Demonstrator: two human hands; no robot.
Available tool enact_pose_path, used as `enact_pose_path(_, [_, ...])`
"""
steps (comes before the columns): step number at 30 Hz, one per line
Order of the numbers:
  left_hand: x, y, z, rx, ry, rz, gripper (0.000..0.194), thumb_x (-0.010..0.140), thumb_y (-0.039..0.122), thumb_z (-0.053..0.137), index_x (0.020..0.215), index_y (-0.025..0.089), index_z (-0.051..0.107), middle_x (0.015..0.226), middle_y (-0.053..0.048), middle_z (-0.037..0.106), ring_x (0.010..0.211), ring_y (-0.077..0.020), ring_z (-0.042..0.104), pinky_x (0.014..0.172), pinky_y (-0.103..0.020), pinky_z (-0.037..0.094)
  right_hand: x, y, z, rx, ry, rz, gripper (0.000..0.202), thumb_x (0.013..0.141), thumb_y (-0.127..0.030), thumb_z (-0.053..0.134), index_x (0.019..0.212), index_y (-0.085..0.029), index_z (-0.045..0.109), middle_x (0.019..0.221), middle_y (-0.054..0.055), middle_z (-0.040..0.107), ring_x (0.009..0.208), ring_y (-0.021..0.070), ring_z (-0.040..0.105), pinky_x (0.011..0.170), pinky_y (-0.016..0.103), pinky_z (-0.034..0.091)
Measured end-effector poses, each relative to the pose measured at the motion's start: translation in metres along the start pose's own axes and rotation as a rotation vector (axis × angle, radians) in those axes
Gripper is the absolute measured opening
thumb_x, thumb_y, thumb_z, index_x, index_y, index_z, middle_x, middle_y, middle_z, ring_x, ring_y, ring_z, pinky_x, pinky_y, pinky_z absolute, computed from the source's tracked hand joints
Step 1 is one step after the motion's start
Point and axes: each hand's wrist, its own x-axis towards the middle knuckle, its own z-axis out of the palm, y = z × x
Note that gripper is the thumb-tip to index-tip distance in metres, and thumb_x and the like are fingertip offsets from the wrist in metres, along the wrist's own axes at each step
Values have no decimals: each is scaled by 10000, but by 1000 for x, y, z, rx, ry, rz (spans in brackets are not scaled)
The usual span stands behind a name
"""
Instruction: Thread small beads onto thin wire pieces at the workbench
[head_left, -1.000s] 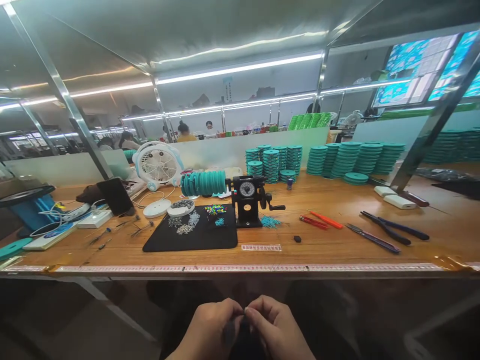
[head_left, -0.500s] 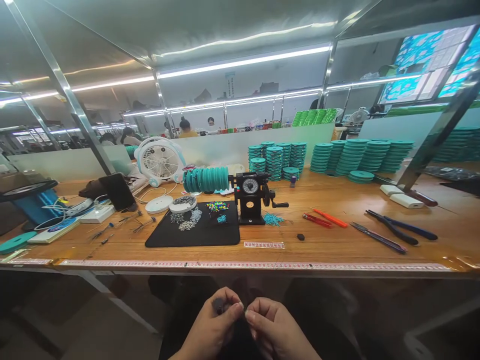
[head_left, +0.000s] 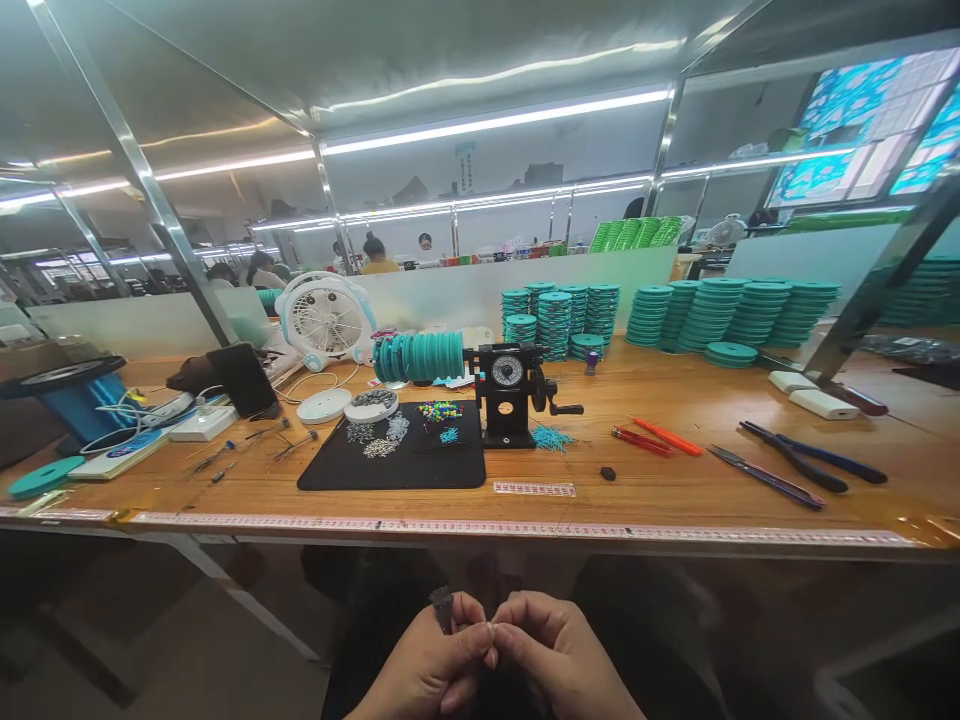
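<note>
Below the table edge, my left hand (head_left: 442, 655) and my right hand (head_left: 555, 650) meet with thumbs and forefingers pinched together. Whatever is between the fingertips is too small to make out. A dark grey bundle-like piece (head_left: 442, 605) sticks up from the curled fingers of my left hand. On the table beyond stands a black hand-cranked winder (head_left: 505, 395) with a dial. Teal spools (head_left: 420, 357) sit in a row on its shaft. Left of it a black mat (head_left: 390, 465) carries small metal parts (head_left: 382, 448) and coloured beads (head_left: 441, 410).
A tape measure (head_left: 525, 531) runs along the table's front edge. To the right lie pliers (head_left: 810, 460), scissors-like tweezers (head_left: 765, 477) and an orange tool (head_left: 664, 436). Stacked teal spools (head_left: 720, 310) stand behind. A white fan (head_left: 328, 320) and a phone (head_left: 244, 381) are at left.
My fingertips have come together, and the left hand has turned so the dark bundle stands higher above its fingers. The whole view has shifted slightly; the table things stay put.
</note>
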Motion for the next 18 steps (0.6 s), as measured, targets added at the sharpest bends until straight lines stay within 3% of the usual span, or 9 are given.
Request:
enact_pose_path(4, [0, 2, 1, 167, 15, -2, 428, 675, 563, 665, 620, 155, 548, 282, 123, 280, 260, -30, 164, 343, -221, 85, -2, -3, 0, -235, 68, -58, 352, 820, -479, 583, 693, -151, 583, 650, 47, 631, 645, 161, 547, 640, 275, 427])
enact_pose_path(11, [-2, 2, 2, 153, 51, 18, 408, 684, 542, 659, 653, 146, 568, 313, 122, 304, 267, -27, 167, 341, -219, 88, -3, -4, -2, -345, 215, -75, 400, 798, -525, 571, 635, -160, 588, 613, 28, 585, 615, 161, 498, 607, 269, 401])
enact_pose_path(15, [-2, -3, 0, 54, 118, 19, 406, 658, 533, 692, 704, 161, 536, 421, 79, 493, 257, -10, 200, 322, -202, 92, -2, 1, -7, -196, 143, 23, 400, 725, -531, 652, 633, -142, 632, 602, 27, 594, 612, 158, 504, 628, 279, 393])
enact_pose_path(18, [-2, -6, -1, 42, 142, 9, 410, 653, 530, 701, 727, 168, 524, 381, 88, 471, 256, -17, 200, 318, -190, 99, -3, 3, -7, -23, 84, 90, 376, 650, -491, 730, 589, -143, 600, 520, -22, 517, 530, 109, 435, 572, 249, 367])
